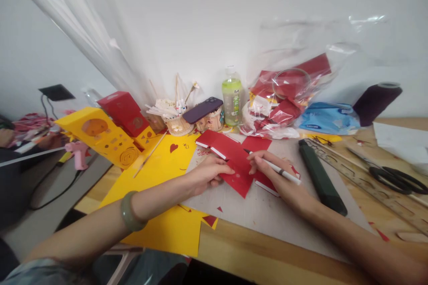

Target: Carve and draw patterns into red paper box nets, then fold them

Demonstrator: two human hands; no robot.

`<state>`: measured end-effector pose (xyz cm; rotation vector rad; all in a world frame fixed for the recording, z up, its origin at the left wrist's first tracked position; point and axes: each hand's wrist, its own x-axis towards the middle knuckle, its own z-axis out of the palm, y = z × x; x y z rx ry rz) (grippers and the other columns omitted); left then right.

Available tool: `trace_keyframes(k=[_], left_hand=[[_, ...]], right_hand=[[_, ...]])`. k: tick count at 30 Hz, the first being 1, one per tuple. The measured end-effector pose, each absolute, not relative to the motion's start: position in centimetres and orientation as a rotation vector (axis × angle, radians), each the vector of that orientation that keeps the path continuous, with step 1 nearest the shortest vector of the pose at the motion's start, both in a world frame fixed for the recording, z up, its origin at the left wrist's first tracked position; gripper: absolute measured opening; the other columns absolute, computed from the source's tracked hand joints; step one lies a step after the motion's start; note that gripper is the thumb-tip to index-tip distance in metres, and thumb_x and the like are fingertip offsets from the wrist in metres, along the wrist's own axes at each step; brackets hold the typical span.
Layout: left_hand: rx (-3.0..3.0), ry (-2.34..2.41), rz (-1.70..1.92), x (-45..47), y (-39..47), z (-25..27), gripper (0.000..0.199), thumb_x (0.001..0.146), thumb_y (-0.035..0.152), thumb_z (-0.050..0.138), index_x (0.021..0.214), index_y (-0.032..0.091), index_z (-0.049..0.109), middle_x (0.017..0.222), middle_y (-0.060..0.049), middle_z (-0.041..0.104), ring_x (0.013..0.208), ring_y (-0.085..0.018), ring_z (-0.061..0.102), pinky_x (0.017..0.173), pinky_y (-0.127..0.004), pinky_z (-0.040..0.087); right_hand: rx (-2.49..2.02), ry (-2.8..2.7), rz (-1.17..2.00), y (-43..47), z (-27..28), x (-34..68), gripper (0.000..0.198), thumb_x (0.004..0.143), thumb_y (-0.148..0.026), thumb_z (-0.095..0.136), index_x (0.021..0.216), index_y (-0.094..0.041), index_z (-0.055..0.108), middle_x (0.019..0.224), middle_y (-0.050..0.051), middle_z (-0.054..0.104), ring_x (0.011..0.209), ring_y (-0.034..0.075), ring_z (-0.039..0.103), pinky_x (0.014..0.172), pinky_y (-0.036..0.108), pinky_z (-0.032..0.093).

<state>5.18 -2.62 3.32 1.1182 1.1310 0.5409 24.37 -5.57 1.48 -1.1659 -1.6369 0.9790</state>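
Observation:
A red card cutout with white-edged flaps lies at an angle over the grey cutting board. My left hand pinches its near left edge between thumb and fingers. In my right hand is a slim white pen-like tool with a dark band. Its dark tip points at the upper part of the card; whether it is a pen or a craft knife I cannot tell. Small red scraps lie on the board nearby.
Yellow card spreads at left below yellow and red boxes and a pink glue gun. Behind stand a phone, a bottle and a plastic bag. A dark green bar, ruler and scissors lie right.

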Motion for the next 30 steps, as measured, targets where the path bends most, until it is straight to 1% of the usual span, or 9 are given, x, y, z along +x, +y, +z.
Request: trace_keyframes(k=[3,8,13,15,18,22,24,26,30], left_hand=[[1.143,1.093,0.541,4.9,-2.8,3.3,0.028,0.061,0.029,0.073,0.069,0.015,0.050,0.061,0.006,0.045,0.045,-0.002,0.032,0.042,-0.017,0.020],[1.270,1.092,0.515,4.6,-2.7,3.6,0.031,0.061,0.038,0.073,0.071,0.015,0.053,0.065,0.005,0.048,0.048,-0.003,0.037,0.046,-0.017,0.027],[1.583,1.144,0.423,4.2,-2.2,3.2,0.029,0.072,0.040,0.066,0.065,0.013,0.061,0.056,0.002,0.050,0.046,-0.007,0.040,0.043,-0.020,0.027],[1.752,1.178,0.466,3.8,-2.1,3.0,0.028,0.078,0.038,0.061,0.063,0.013,0.063,0.058,0.000,0.054,0.055,-0.011,0.048,0.052,-0.022,0.036],[1.992,1.221,0.568,3.0,-2.0,3.0,0.024,0.085,0.033,0.054,0.076,0.015,0.068,0.081,-0.005,0.065,0.080,-0.019,0.056,0.076,-0.030,0.042],[2.226,1.148,0.611,1.8,-2.0,2.6,0.022,0.087,0.026,0.050,0.094,0.017,0.069,0.100,-0.007,0.066,0.095,-0.021,0.056,0.091,-0.037,0.039],[2.445,1.011,0.581,1.4,-2.2,2.2,0.024,0.090,0.025,0.047,0.101,0.018,0.067,0.098,-0.007,0.066,0.092,-0.019,0.058,0.086,-0.033,0.044],[2.716,0.894,0.532,1.3,-2.4,1.6,0.029,0.094,0.027,0.041,0.106,0.019,0.066,0.086,-0.006,0.065,0.079,-0.016,0.060,0.072,-0.028,0.048],[3.056,0.851,0.413,1.3,-2.5,0.2,0.033,0.096,0.027,0.035,0.105,0.023,0.066,0.063,-0.001,0.053,0.054,-0.012,0.051,0.049,-0.020,0.039]], right_hand=[[-1.157,-1.631,0.985,-5.6,1.6,24.4,0.028,0.091,-0.045,0.040,0.088,-0.022,0.056,0.080,0.001,0.063,0.088,0.020,0.059,0.081,0.031,0.040],[-1.153,-1.600,0.998,-5.7,1.5,24.6,0.029,0.091,-0.046,0.040,0.086,-0.022,0.055,0.078,0.001,0.063,0.088,0.020,0.058,0.083,0.032,0.040],[-1.220,-1.569,0.978,-5.7,1.8,24.7,0.033,0.090,-0.049,0.041,0.090,-0.022,0.061,0.076,0.001,0.064,0.085,0.021,0.060,0.084,0.035,0.040],[-1.241,-1.614,0.977,-5.7,2.1,24.6,0.034,0.088,-0.050,0.043,0.081,-0.022,0.063,0.074,0.002,0.065,0.079,0.021,0.060,0.079,0.034,0.042],[-1.279,-1.665,1.011,-5.9,2.6,24.3,0.037,0.085,-0.051,0.047,0.066,-0.022,0.062,0.068,0.003,0.063,0.071,0.020,0.058,0.066,0.031,0.044],[-1.335,-1.604,1.046,-5.8,2.5,24.2,0.023,0.084,-0.043,0.052,0.086,-0.022,0.062,0.071,0.001,0.061,0.066,0.017,0.055,0.057,0.026,0.042],[-1.303,-1.626,1.041,-5.7,2.2,24.2,0.016,0.083,-0.037,0.055,0.087,-0.022,0.058,0.073,-0.001,0.060,0.064,0.015,0.053,0.056,0.025,0.041],[-1.265,-1.684,1.023,-5.6,1.8,24.2,0.012,0.082,-0.032,0.057,0.078,-0.021,0.054,0.072,-0.001,0.058,0.064,0.014,0.053,0.056,0.024,0.041],[-1.271,-1.755,1.098,-5.3,1.4,24.2,0.015,0.082,-0.031,0.057,0.073,-0.021,0.050,0.070,0.000,0.057,0.063,0.014,0.053,0.055,0.024,0.041]])
